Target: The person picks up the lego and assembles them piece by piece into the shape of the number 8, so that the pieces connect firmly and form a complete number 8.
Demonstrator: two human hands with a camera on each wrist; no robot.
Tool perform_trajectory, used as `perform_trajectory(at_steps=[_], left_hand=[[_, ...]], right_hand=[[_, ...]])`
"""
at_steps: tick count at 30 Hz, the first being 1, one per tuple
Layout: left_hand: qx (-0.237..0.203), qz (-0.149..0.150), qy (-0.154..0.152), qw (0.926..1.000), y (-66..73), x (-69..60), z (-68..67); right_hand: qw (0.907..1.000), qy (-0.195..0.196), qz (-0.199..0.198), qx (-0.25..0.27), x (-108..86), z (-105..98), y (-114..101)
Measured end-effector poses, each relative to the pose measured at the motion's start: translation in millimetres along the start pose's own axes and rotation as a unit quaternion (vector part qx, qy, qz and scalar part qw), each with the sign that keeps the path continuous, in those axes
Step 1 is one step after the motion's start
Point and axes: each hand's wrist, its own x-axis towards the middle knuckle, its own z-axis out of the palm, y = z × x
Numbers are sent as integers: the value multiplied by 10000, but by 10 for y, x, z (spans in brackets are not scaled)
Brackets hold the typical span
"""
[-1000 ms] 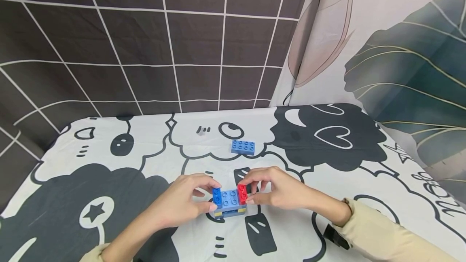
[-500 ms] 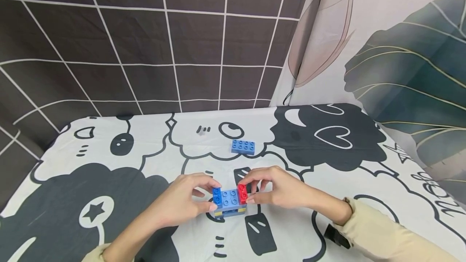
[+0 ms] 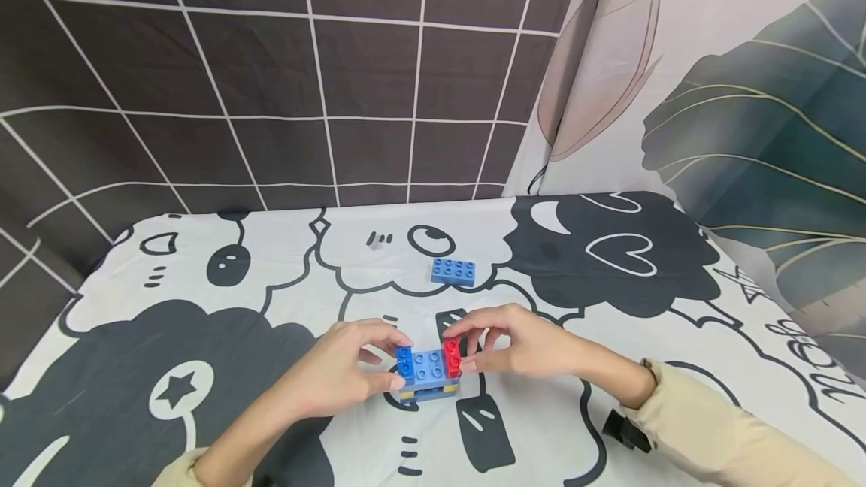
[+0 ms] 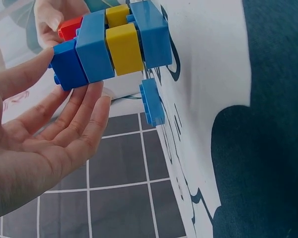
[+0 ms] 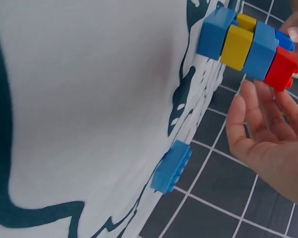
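A block stack stands on the patterned cloth between my two hands. Its bottom light blue brick (image 4: 151, 37) carries yellow bricks (image 4: 124, 48), and another light blue brick (image 3: 428, 371) lies across them. On top at the left end sits a dark blue brick (image 3: 404, 361), which my left hand (image 3: 341, 374) pinches between thumb and fingers. A red brick (image 3: 451, 357) tops the right end. My right hand (image 3: 521, 344) pinches it between thumb and fingers. In the right wrist view, the other fingers (image 5: 260, 111) of that hand spread beside the stack.
A loose blue brick (image 3: 453, 271) with several studs lies on the cloth beyond the stack. Behind the cloth (image 3: 284, 397) rises a dark grid-patterned sheet (image 3: 271, 81). A leaf-printed curtain (image 3: 758, 134) hangs at the right.
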Motion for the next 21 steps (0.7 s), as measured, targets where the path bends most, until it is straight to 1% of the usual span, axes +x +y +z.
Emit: perform_trajectory(at_steps=[2, 5, 10, 18, 21], left_hand=[[1, -37, 1, 10000, 3, 1, -2], [14, -86, 6, 10000, 5, 0, -2], [78, -85, 34, 9999, 5, -1, 0], [166, -101, -9, 9998, 18, 1, -6], [178, -94, -15, 9998, 20, 2, -8]], right_hand=[[10000, 30, 7, 23, 10, -28, 28], [9998, 139, 137, -54, 27, -72, 77], [9971, 360, 513, -430, 42, -130, 177], [9888, 696, 1166, -617, 57, -241, 353], [9861, 752, 1278, -745, 67, -290, 391]])
